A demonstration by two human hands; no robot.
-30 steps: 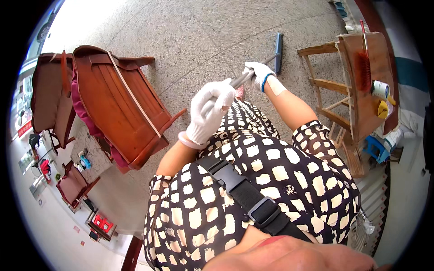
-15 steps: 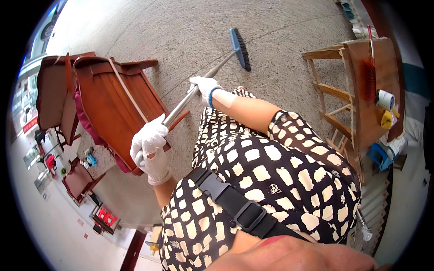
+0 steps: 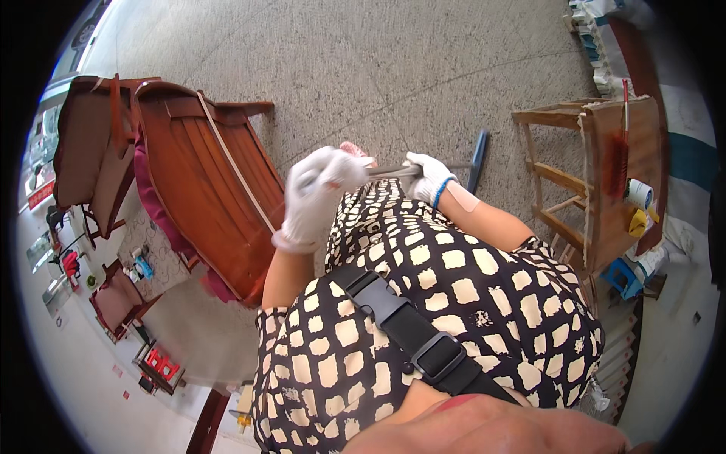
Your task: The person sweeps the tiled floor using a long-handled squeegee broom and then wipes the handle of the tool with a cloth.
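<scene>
Both of my hands wear white knitted gloves and grip a push broom by its grey handle [image 3: 387,171]. My left hand [image 3: 321,185] is closed round the upper end of the handle, in front of my body, slightly blurred. Farther down the handle, to the right, my right hand [image 3: 427,180] is wrapped round it. The broom's blue head [image 3: 478,160] is seen nearly edge-on at the floor, right of my right hand. A pinkish patterned thing [image 3: 352,149], partly hidden, shows just beyond my left hand.
Left of me stands a reddish-brown wooden chair [image 3: 215,166] with a pale strap across it, another chair [image 3: 91,144] behind. To the right is a wooden stand [image 3: 560,163] with a red-handled brush [image 3: 616,151]. Speckled grey floor [image 3: 363,68] stretches ahead.
The broom head has swung from far ahead to nearer and farther right. My right hand has moved right and closer; my left hand has risen and moved right. The handle now lies nearly crosswise.
</scene>
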